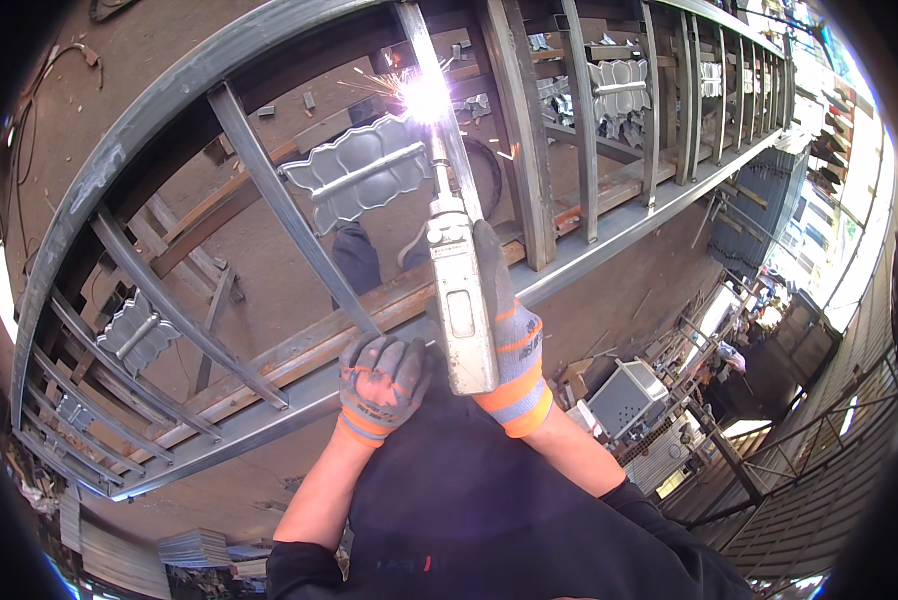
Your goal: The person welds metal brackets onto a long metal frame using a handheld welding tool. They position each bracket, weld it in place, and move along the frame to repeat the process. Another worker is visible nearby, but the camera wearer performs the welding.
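Head view, welding gun: here it is, a pale, scuffed welding gun (461, 310) dead centre, tilted slightly, its narrow nozzle pointing away from the body and right at the glare!
Right hand: the gloved right hand (511, 355) has the gun from its right side, fingers wrapped in close around the body, their tips hidden behind it.
Left hand: the gloved left hand (382, 382) sits at the near rail (619, 234), fingers curled well in; whether they grip the metal, I cannot tell.
Arc: a blazing white-violet arc (426, 97) at the nozzle end, on the bright upright bar (462, 170), orange sparks spraying out to the left!
Silver panel: the scalloped silver panel (354, 172) spans between that bar and the slanted bar (281, 195), its right end just beside the nozzle; glare hides any joint.
Frame: a long curved rail (99, 175) sweeps round the far side, more scalloped panels (621, 90) set between bars.
Floor: brown floor (609, 300) below, and a dark trouser leg (357, 262) shows through the bars.
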Motion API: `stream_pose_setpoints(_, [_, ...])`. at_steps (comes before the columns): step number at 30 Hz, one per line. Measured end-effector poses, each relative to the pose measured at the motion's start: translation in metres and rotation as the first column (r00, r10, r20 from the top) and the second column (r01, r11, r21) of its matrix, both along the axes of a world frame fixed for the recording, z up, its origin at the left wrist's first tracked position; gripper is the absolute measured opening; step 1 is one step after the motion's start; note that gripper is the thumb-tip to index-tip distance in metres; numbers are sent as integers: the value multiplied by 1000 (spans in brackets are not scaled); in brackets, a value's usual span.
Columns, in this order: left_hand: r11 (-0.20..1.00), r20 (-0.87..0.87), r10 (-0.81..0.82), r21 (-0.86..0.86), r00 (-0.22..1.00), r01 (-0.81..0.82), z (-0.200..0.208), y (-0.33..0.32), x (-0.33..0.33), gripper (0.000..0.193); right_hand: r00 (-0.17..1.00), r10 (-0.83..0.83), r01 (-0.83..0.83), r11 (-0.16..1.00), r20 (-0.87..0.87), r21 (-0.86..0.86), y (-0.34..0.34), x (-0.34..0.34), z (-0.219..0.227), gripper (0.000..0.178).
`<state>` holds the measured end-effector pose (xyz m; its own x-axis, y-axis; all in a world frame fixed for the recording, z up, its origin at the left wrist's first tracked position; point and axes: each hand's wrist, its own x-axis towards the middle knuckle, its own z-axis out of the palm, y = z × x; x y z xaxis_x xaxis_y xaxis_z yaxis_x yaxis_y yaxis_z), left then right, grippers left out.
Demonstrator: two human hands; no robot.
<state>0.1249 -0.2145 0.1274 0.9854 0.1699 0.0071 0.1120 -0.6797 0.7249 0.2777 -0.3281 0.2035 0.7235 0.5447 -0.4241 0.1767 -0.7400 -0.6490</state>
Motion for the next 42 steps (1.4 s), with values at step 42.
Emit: stream_pose_setpoints(42, [1000,13,19,-6,1000,-19,-4,-4,-4,33,1000,-28,28,999,12,28,-8,1,4,59])
